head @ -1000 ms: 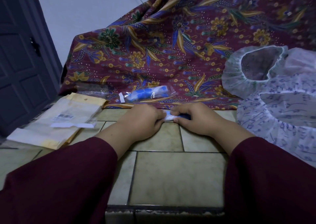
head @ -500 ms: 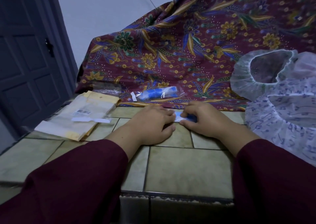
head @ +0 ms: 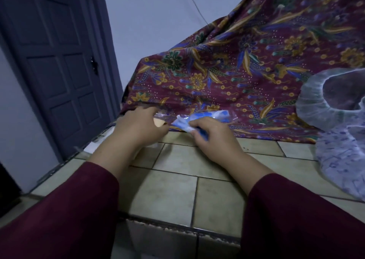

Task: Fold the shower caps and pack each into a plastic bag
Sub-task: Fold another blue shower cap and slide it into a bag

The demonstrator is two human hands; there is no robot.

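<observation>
I see a counter (head: pixel 177 191) of pale greenish-beige tiles with dark grout lines and a dark strip along its front edge. A maroon floral cloth (head: pixel 237 75) drapes down onto its far side. On the cloth's lower fold lies a clear plastic packet holding a folded blue-and-white cap (head: pixel 215 115). At the right, open shower caps (head: pixel 343 156) rest in a heap, one white with purple print, one translucent behind it. At the left edge, pale paper (head: pixel 92 147) shows, mostly hidden by my arm.
</observation>
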